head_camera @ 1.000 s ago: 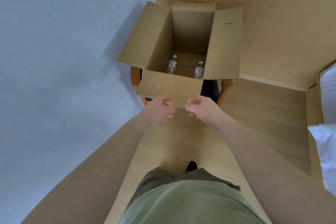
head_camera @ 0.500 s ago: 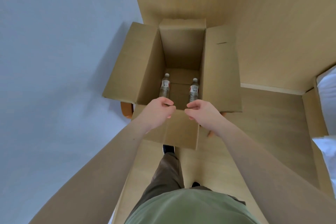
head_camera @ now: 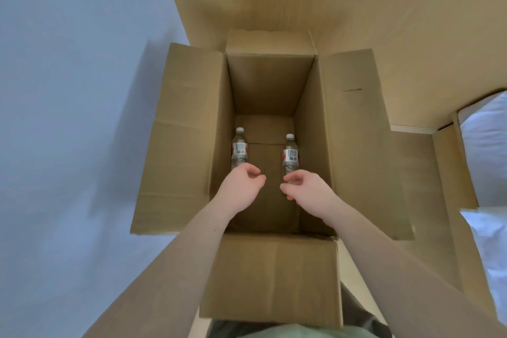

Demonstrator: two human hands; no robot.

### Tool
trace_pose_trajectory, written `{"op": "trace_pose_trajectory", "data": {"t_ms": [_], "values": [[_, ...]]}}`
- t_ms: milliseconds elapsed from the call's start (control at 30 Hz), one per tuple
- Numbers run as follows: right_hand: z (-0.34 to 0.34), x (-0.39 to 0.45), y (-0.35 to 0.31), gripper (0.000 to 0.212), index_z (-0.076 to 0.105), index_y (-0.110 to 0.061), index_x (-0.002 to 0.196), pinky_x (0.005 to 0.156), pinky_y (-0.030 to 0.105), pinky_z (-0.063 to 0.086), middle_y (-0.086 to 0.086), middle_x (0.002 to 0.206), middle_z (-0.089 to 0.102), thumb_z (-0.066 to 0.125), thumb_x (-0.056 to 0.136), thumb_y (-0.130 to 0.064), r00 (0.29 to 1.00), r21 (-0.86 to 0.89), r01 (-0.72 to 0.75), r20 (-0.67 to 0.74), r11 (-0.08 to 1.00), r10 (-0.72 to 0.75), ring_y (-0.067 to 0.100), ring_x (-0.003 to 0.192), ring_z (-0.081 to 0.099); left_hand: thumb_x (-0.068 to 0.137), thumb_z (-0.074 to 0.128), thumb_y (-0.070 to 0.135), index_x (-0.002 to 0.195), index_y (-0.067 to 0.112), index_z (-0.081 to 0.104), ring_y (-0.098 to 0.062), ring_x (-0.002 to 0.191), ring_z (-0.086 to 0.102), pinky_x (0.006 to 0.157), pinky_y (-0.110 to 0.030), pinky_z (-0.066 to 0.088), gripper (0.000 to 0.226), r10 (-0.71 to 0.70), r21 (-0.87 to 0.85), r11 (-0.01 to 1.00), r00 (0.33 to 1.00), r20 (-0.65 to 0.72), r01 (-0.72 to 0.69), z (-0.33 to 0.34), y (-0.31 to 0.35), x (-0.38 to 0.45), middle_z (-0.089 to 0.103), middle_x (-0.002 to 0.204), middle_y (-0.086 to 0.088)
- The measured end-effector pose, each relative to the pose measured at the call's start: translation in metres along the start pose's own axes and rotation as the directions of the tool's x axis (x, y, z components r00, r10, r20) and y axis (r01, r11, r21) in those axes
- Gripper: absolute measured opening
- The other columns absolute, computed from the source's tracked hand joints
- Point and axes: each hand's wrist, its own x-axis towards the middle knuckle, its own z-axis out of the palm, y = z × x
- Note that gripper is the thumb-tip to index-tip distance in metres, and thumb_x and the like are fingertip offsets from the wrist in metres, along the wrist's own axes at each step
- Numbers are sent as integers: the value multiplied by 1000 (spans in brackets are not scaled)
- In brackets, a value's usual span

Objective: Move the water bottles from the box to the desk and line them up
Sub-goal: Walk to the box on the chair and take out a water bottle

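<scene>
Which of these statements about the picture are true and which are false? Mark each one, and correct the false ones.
1. Two water bottles stand upright in the cardboard box. True: the left bottle and the right bottle both stand on the box floor.
2. The bottles touch each other. False: they stand apart, one near each side wall.
3. The left hand grips a bottle. False: its fingers are loosely curled and hold nothing.
4. Both hands reach down inside the box. True: the right hand is in there as well.
5. The box flaps are folded shut. False: all four flaps are folded outward.
</scene>
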Motion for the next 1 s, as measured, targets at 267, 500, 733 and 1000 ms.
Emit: {"op": "trace_pose_trajectory", "data": {"t_ms": [267, 500, 733, 1000], "values": [[9, 90, -2, 40, 60, -20, 132, 100, 33, 52, -3, 116, 67, 66, 94, -32, 996, -50, -67, 50, 997, 69, 12, 105, 66, 100, 59, 35, 137, 25, 53, 1, 82, 54, 66, -17, 41, 38, -138, -78, 988, 990, -32, 135, 15, -8, 90, 59, 113, 9], [18, 170, 1, 36, 60, -21, 131, 100, 36, 52, -3, 117, 66, 64, 96, -30, 988, -45, -96, 115, 994, 101, 15, 108, 63, 101, 58, 30, 141, 22, 49, -11, 99, 51, 77, -24, 45, 42, -298, -177, 944, 950, -93, 278, 34, -27, 163, 54, 135, -1], [41, 222, 11, 39, 56, -18, 135, 73, 27, 52, -4, 105, 65, 60, 98, -30, 985, -95, -165, 43, 982, 170, 10, 82, 63, 100, 58, 30, 147, 24, 44, -25, 128, 54, 102, -36, 49, 50, -392, -279, 897, 908, -149, 342, 58, -46, 219, 47, 146, -3], [70, 265, 8, 43, 55, -19, 135, 61, 30, 50, 2, 98, 70, 60, 95, -33, 973, -25, -229, -17, 973, 229, 19, 77, 67, 95, 62, 26, 151, 20, 36, -31, 124, 56, 105, -46, 48, 62, -481, -369, 846, 850, -214, 386, 71, -69, 262, 54, 139, -8]]}}
